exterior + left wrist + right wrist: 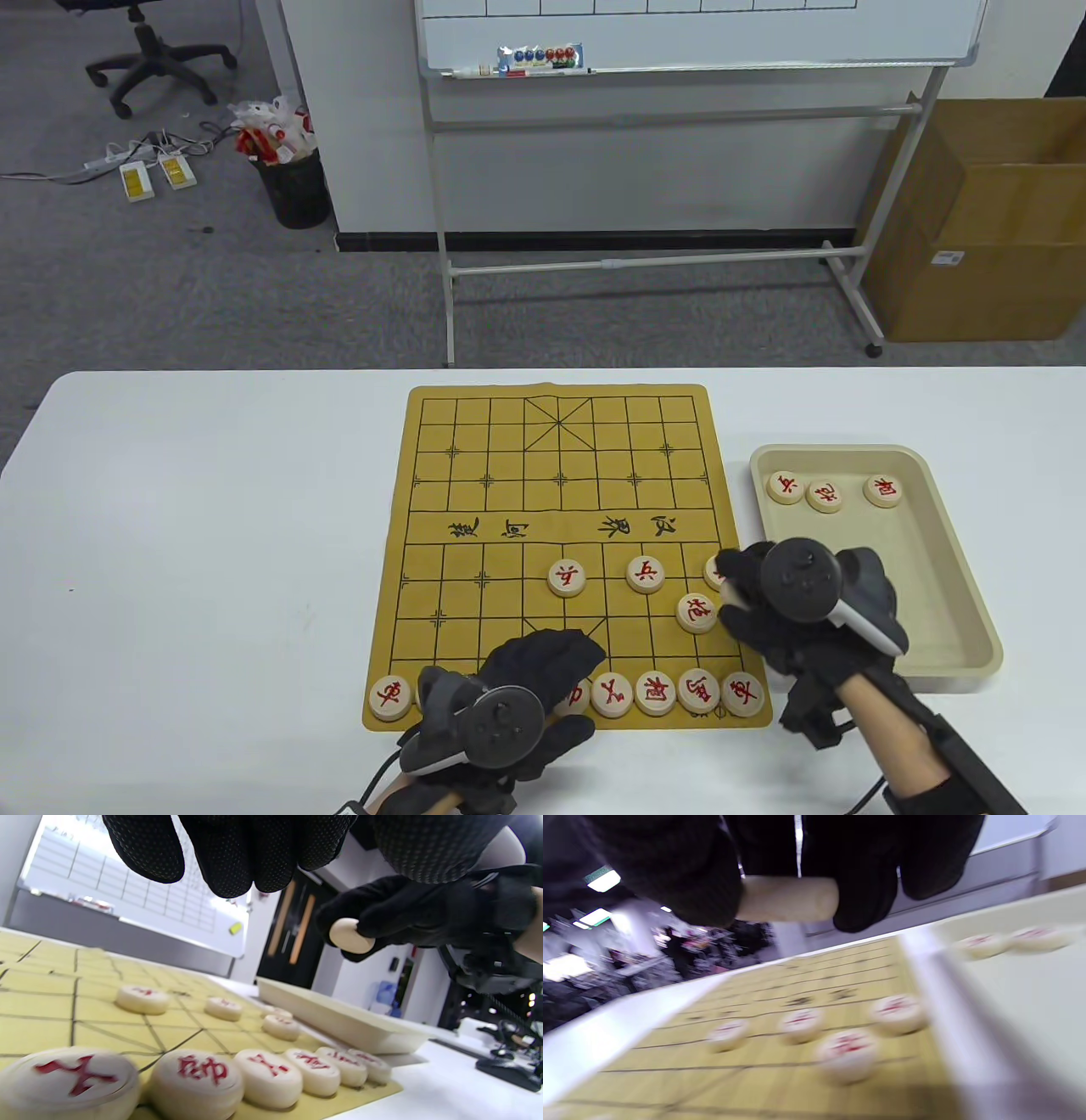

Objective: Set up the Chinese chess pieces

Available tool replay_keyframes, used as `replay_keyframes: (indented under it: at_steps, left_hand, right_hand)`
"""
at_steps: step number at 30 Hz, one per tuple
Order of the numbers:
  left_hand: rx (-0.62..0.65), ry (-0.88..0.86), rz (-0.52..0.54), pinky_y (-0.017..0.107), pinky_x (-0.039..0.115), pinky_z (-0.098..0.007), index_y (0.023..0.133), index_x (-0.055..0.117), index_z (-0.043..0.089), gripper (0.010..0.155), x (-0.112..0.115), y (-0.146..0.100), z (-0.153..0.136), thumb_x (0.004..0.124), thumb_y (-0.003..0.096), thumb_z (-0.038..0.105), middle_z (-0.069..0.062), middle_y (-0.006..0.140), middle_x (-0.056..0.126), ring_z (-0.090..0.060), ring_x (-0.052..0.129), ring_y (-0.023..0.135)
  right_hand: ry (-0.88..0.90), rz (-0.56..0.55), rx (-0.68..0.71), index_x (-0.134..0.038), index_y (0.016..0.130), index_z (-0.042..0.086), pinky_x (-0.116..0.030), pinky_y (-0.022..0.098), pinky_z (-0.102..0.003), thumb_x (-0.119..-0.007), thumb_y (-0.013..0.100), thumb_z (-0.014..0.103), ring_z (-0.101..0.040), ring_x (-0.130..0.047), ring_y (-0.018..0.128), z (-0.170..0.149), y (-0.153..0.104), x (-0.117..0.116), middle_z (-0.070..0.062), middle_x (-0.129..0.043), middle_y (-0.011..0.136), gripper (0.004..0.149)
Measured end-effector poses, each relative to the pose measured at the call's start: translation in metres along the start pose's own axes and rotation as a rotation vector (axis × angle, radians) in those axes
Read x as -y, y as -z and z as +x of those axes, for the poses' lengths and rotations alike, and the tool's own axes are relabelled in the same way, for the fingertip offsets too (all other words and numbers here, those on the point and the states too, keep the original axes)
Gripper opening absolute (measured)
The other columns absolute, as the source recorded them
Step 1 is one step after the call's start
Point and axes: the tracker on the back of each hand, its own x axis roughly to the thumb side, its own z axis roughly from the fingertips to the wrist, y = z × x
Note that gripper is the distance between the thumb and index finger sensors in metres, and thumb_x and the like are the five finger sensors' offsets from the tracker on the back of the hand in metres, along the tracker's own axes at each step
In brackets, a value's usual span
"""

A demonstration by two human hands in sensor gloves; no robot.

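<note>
Only wrist views show right hand (797, 611) pinching piece (787, 898)

My table cam sits high at the near side, looking down and fwd over the board (560, 543), the tray (959, 543) at right and the floor beyond. Left wrist cam is v. low near the board's (51, 984) near edge, facing right and far along the near row of pieces (271, 1077) twd the tray (339, 1018). Right wrist cam hangs low, tilted and blurred, facing far-left across the board (797, 984) w/ the tray (1009, 993) at its right. All 3 share the board's right part and the tray.
</note>
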Motion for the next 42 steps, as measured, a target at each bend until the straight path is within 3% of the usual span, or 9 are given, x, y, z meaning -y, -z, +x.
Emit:
replay_keyframes:
  at_steps: [6, 12, 15, 18, 20, 23, 26, 32, 42]
  left_hand:
    - [0.105, 0.040, 0.069, 0.074, 0.068, -0.052, 0.103, 0.055, 0.035, 0.075, -0.001, -0.007, 0.023, 0.078, 0.0347, 0.055, 0.003, 0.107, 0.067, -0.022, 0.075, 0.099]
    - [0.186, 0.157, 0.168, 0.071, 0.074, -0.047, 0.086, 0.075, 0.045, 0.053, 0.004, -0.012, 0.038, 0.082, 0.0331, 0.051, 0.007, 0.094, 0.078, -0.016, 0.084, 0.086]
    - [0.220, 0.144, 0.173, 0.070, 0.078, -0.045, 0.082, 0.081, 0.043, 0.052, 0.004, -0.012, 0.038, 0.085, 0.0303, 0.050, 0.011, 0.088, 0.085, -0.012, 0.090, 0.081]
    - [0.181, 0.186, 0.187, 0.070, 0.078, -0.046, 0.080, 0.084, 0.042, 0.051, -0.006, -0.007, 0.032, 0.087, 0.0293, 0.050, 0.014, 0.088, 0.087, -0.011, 0.093, 0.084]
    - [0.110, 0.220, 0.238, 0.068, 0.082, -0.044, 0.078, 0.086, 0.042, 0.051, -0.023, -0.002, 0.015, 0.089, 0.0274, 0.050, 0.015, 0.086, 0.094, -0.010, 0.099, 0.081]
    - [-0.009, 0.255, 0.243, 0.065, 0.087, -0.042, 0.076, 0.090, 0.043, 0.050, -0.046, 0.011, -0.022, 0.091, 0.0266, 0.047, 0.012, 0.082, 0.100, -0.010, 0.106, 0.074]
    - [-0.175, 0.280, 0.178, 0.062, 0.088, -0.043, 0.077, 0.091, 0.042, 0.050, -0.054, 0.031, -0.063, 0.092, 0.0273, 0.045, 0.008, 0.080, 0.102, -0.013, 0.108, 0.069]
    - [-0.304, 0.642, -0.066, 0.060, 0.090, -0.041, 0.074, 0.093, 0.041, 0.050, -0.016, 0.076, -0.117, 0.094, 0.0251, 0.044, 0.009, 0.074, 0.105, -0.010, 0.110, 0.063]
    - [-0.278, 0.845, -0.210, 0.063, 0.086, -0.042, 0.071, 0.089, 0.039, 0.052, 0.036, 0.102, -0.128, 0.096, 0.0202, 0.049, 0.013, 0.071, 0.100, -0.008, 0.104, 0.063]
  right_hand:
    - [0.243, 0.155, 0.205, -0.054, 0.110, 0.006, -0.075, 0.066, -0.054, -0.088, 0.041, 0.049, -0.029, -0.099, 0.072, 0.039, -0.024, -0.045, -0.017, -0.083, 0.097, 0.088]
    - [0.416, 0.274, 0.265, -0.053, 0.109, 0.002, -0.076, 0.065, -0.054, -0.088, 0.041, 0.049, -0.030, -0.100, 0.069, 0.043, -0.030, -0.064, -0.019, -0.085, 0.095, 0.090]
    - [0.453, 0.294, 0.271, -0.054, 0.109, 0.001, -0.075, 0.065, -0.055, -0.087, 0.042, 0.049, -0.029, -0.100, 0.068, 0.041, -0.030, -0.068, -0.019, -0.085, 0.095, 0.089]
    - [0.393, 0.187, 0.283, -0.050, 0.111, 0.004, -0.068, 0.067, -0.059, -0.083, 0.044, 0.047, -0.036, -0.092, 0.077, 0.043, -0.034, -0.065, -0.022, -0.076, 0.100, 0.086]
    - [0.242, 0.022, 0.276, -0.050, 0.111, 0.005, -0.066, 0.068, -0.061, -0.081, 0.044, 0.048, -0.037, -0.091, 0.080, 0.045, -0.039, -0.057, -0.023, -0.074, 0.103, 0.085]
    - [0.010, -0.102, 0.288, -0.051, 0.111, 0.009, -0.066, 0.069, -0.060, -0.078, 0.045, 0.050, -0.036, -0.090, 0.081, 0.045, -0.046, -0.045, -0.020, -0.074, 0.103, 0.082]
    - [-0.022, -0.163, 0.276, -0.054, 0.111, 0.010, -0.066, 0.069, -0.060, -0.078, 0.045, 0.050, -0.036, -0.091, 0.081, 0.042, -0.048, -0.040, -0.019, -0.075, 0.103, 0.080]
    - [-0.031, -0.124, 0.265, -0.057, 0.110, 0.011, -0.066, 0.069, -0.060, -0.078, 0.046, 0.049, -0.036, -0.092, 0.080, 0.038, -0.045, -0.044, -0.020, -0.077, 0.102, 0.078]
    - [-0.046, -0.136, 0.265, -0.059, 0.109, 0.012, -0.067, 0.068, -0.060, -0.077, 0.046, 0.049, -0.036, -0.093, 0.079, 0.037, -0.047, -0.039, -0.018, -0.079, 0.101, 0.076]
